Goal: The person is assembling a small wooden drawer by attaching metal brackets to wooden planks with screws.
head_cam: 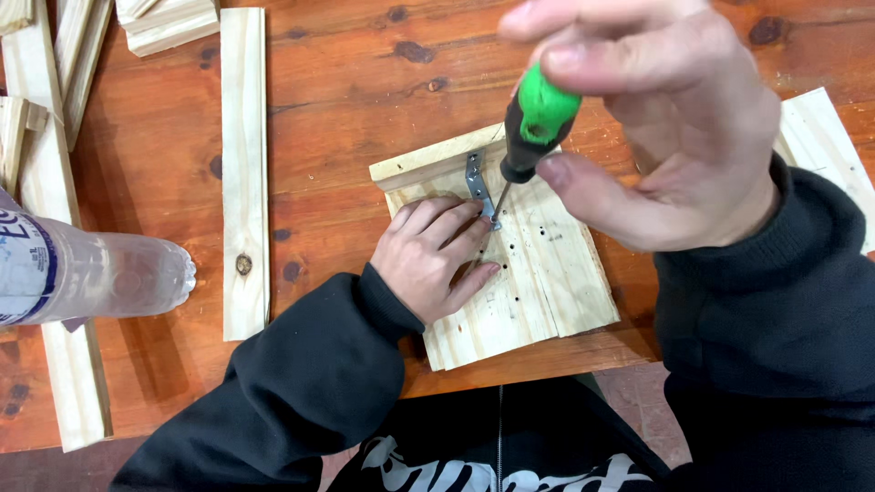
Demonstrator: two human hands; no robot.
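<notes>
My right hand (670,128) grips a screwdriver (533,128) with a green and black handle, its tip down on a small metal bracket (477,182). The bracket sits across the joint of a pale wooden panel (547,273) and a strip along its far edge. My left hand (433,255) lies flat on the panel with its fingertips right beside the bracket and the screwdriver tip. Several small holes dot the panel's surface.
A long pale wooden slat (244,173) lies upright left of the panel on the reddish wooden table (346,100). More slats (46,182) lie at the left edge. A clear plastic bottle (82,273) lies on its side at left. Another board (825,146) shows at right.
</notes>
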